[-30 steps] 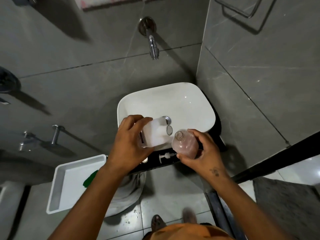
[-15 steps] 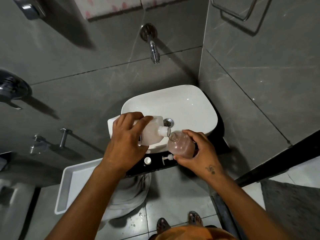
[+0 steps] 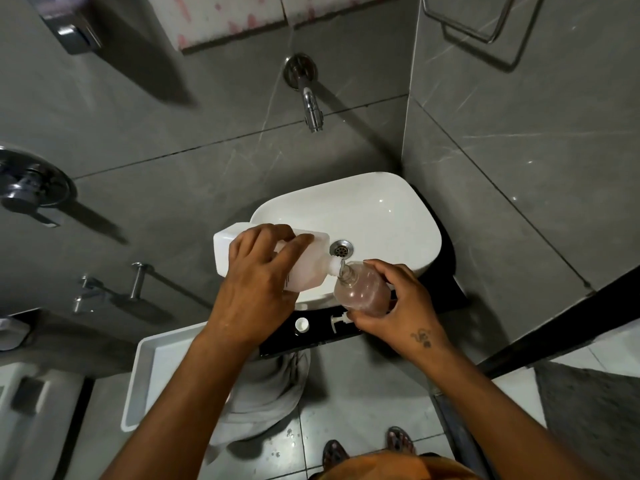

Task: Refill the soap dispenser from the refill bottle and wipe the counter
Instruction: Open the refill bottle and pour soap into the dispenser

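Observation:
My left hand [image 3: 258, 285] grips the white refill bottle [image 3: 227, 251], tipped on its side with its spout against the mouth of the dispenser. The clear soap dispenser [image 3: 363, 292], holding pinkish liquid and without its pump, is tilted in my right hand [image 3: 398, 306] over the front rim of the white sink [image 3: 381, 216]. On the black counter [image 3: 446, 292] in front of the sink lie the white pump head [image 3: 337, 320] and a small white cap [image 3: 301, 324].
A chrome tap [image 3: 311, 109] sticks out of the grey tiled wall above the sink. A white tray [image 3: 145, 368] stands at the lower left, and a light cloth [image 3: 266, 393] hangs below the counter edge. Wall fittings are at the left. My feet are on the wet floor tiles.
The refill bottle has tipped further until its spout met the dispenser's mouth. Both hands have shifted slightly, and the camera view has moved.

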The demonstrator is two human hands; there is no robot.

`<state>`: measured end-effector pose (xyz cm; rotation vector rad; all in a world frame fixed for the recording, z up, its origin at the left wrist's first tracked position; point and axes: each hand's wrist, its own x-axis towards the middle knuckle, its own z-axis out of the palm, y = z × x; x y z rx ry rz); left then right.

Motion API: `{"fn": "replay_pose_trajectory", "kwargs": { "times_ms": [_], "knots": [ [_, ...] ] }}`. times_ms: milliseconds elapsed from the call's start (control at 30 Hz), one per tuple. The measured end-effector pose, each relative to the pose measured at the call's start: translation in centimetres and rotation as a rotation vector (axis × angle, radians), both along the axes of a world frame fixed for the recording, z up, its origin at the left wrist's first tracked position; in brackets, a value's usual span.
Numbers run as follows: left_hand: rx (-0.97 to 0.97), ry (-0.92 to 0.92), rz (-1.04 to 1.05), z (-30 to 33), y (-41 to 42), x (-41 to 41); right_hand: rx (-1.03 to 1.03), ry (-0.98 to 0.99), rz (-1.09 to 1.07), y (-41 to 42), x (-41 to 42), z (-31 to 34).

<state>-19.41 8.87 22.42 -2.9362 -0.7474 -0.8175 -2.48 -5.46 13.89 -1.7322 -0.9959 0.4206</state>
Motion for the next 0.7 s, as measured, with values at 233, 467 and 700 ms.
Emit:
{"fn": "replay_pose_trajectory", "kwargs": {
  "times_ms": [233,467,700],
  "knots": [
    [0.028,0.022,0.006,0.18,-0.13,-0.07,-0.012,0.001,0.008,0.08,0.14,-0.09],
    [0.041,0.046,0.004,0.31,-0.15,-0.08,-0.035,-0.003,0.016,0.10,0.23,-0.10],
    [0.024,0.049,0.020,0.49,-0.41,0.03,-0.043,-0.013,0.017,-0.06,0.39,-0.01]
  ]
}}
